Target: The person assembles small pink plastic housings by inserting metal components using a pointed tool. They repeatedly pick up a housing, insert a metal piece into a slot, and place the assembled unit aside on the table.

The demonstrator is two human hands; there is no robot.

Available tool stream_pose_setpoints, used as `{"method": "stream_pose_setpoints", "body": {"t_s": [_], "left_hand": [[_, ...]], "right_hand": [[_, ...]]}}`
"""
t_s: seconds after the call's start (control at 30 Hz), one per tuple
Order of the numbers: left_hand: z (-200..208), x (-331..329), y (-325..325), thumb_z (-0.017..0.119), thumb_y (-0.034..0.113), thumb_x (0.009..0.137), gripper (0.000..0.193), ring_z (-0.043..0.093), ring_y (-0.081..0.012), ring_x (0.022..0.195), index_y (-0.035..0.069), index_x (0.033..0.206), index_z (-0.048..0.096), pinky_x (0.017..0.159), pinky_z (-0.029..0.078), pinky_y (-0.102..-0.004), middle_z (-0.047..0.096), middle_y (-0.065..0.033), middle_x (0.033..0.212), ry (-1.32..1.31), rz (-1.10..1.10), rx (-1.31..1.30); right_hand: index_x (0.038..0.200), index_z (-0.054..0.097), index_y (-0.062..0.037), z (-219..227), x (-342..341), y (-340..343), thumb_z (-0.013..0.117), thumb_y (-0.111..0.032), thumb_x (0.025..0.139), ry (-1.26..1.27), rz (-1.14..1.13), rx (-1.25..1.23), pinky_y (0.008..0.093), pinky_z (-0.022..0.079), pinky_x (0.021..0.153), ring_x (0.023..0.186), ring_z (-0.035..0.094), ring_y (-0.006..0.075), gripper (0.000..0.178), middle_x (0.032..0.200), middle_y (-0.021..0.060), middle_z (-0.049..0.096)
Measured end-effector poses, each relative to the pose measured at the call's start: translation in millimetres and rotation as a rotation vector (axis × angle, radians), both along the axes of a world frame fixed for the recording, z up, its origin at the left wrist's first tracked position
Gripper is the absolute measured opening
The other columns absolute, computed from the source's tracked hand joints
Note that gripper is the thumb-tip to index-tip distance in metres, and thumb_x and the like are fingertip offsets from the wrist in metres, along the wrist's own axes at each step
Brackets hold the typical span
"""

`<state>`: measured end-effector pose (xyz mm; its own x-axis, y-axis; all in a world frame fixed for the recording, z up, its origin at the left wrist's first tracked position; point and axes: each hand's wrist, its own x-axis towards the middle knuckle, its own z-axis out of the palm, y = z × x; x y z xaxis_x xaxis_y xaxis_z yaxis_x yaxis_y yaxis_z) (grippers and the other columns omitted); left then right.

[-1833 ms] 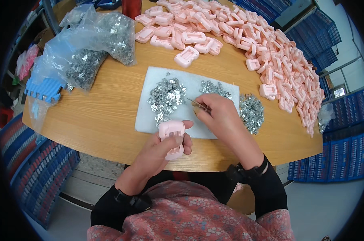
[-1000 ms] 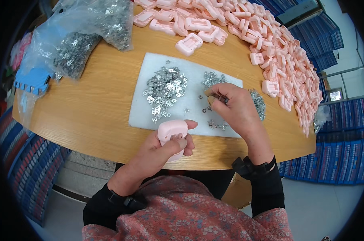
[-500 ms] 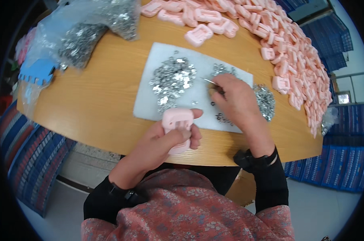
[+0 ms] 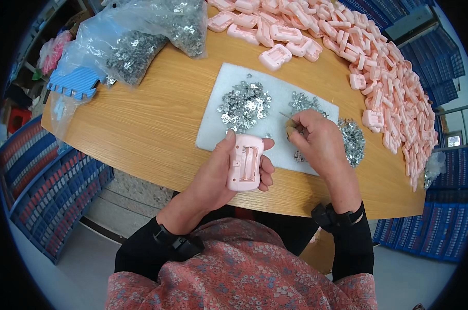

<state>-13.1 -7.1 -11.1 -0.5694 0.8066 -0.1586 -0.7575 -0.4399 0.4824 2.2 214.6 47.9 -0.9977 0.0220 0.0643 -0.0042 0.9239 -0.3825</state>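
Observation:
My left hand [image 4: 213, 178] is closed round a pink plastic casing [image 4: 238, 181], thumb along its left edge and fingers behind it. The casing's face is turned up, showing a long rectangular recess like a battery compartment. My right hand [image 4: 319, 139] pinches a thin pointed metal tool [image 4: 285, 114], its tip directed left over the white foam sheet [image 4: 211, 132]; the rest is hidden by the fingers. Near that hand lie a pile of small metal pieces [image 4: 303, 102] and some others partly under it. A larger heap of flat silver metal clips [image 4: 244, 106] covers the sheet's left half.
A big mound of pink casings [image 4: 347, 41] fills the far and right side of the wooden table [image 4: 141, 129]. Another metal pile [image 4: 352, 142] sits right of the foam. Clear bags of metal parts [image 4: 136, 54] and a blue foam piece [image 4: 75, 82] stand far left. Blue racks [image 4: 32, 178] flank the table.
My left thumb has moved off the casing's middle to its edge, uncovering the recess. My right hand still holds the tool near the small pieces. The whole view has shifted slightly.

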Motion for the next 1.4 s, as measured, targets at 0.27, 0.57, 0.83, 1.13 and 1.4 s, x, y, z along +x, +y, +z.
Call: {"method": "stream_pose_setpoints", "body": {"t_s": [0.27, 0.57, 0.83, 1.13, 1.4], "left_hand": [[-1.2, 1.7, -1.0, 0.024, 0.053, 0.104, 0.069, 0.066, -0.0230, 0.085, -0.002, 0.138, 0.046, 0.076, 0.054, -0.0362, 0.066, -0.0124, 0.099, 0.013, 0.001, 0.011], [10.1, -2.0, -2.2, 0.059, 0.014, 0.096, 0.045, 0.065, -0.0166, 0.087, -0.001, 0.137, 0.047, 0.078, 0.055, -0.0319, 0.065, -0.0083, 0.099, -0.027, -0.013, -0.091], [13.1, -0.2, 4.1, 0.061, 0.003, 0.089, 0.049, 0.063, -0.0168, 0.085, -0.002, 0.137, 0.048, 0.075, 0.053, -0.0316, 0.061, -0.0085, 0.105, -0.017, -0.010, -0.183], [18.5, 7.9, 8.7, 0.060, 0.004, 0.092, 0.047, 0.052, -0.0063, 0.086, 0.003, 0.138, 0.050, 0.077, 0.045, -0.0225, 0.053, 0.0027, 0.097, 0.381, 0.045, -0.342], [14.2, 13.4, 11.9, 0.057, 0.013, 0.097, 0.043, 0.055, -0.0065, 0.082, 0.001, 0.137, 0.050, 0.074, 0.048, -0.0240, 0.057, 0.0022, 0.094, 0.366, 0.012, -0.307]], "right_hand": [[0.093, 0.066, -0.0024, 5.0, 8.1, -7.9, 0.069, -0.010, 0.077, 0.008, 0.010, -0.174, 0.0396, 0.051, 0.065, 0.072, 0.063, 0.0315, 0.017, 0.084, 0.0138, 0.064], [0.091, 0.064, -0.0038, 18.8, 28.3, -24.8, 0.069, -0.005, 0.076, 0.036, 0.167, -0.359, 0.0346, 0.050, 0.061, 0.067, 0.063, 0.0243, 0.016, 0.079, 0.0097, 0.063], [0.092, 0.063, -0.0057, 22.7, 34.2, -29.9, 0.072, -0.003, 0.073, 0.153, 0.352, -0.173, 0.0356, 0.052, 0.067, 0.078, 0.063, 0.0279, 0.021, 0.081, 0.0084, 0.064], [0.091, 0.061, 0.0005, 25.4, 48.6, -29.2, 0.066, -0.007, 0.082, -0.260, -0.098, -0.673, 0.0244, 0.043, 0.063, 0.068, 0.047, 0.0061, 0.012, 0.070, 0.0003, 0.053], [0.089, 0.060, -0.0001, 14.7, 52.3, -25.0, 0.064, -0.007, 0.083, -0.372, -0.146, -0.979, 0.0210, 0.038, 0.064, 0.070, 0.043, 0.0033, 0.010, 0.074, -0.0059, 0.049]]}}
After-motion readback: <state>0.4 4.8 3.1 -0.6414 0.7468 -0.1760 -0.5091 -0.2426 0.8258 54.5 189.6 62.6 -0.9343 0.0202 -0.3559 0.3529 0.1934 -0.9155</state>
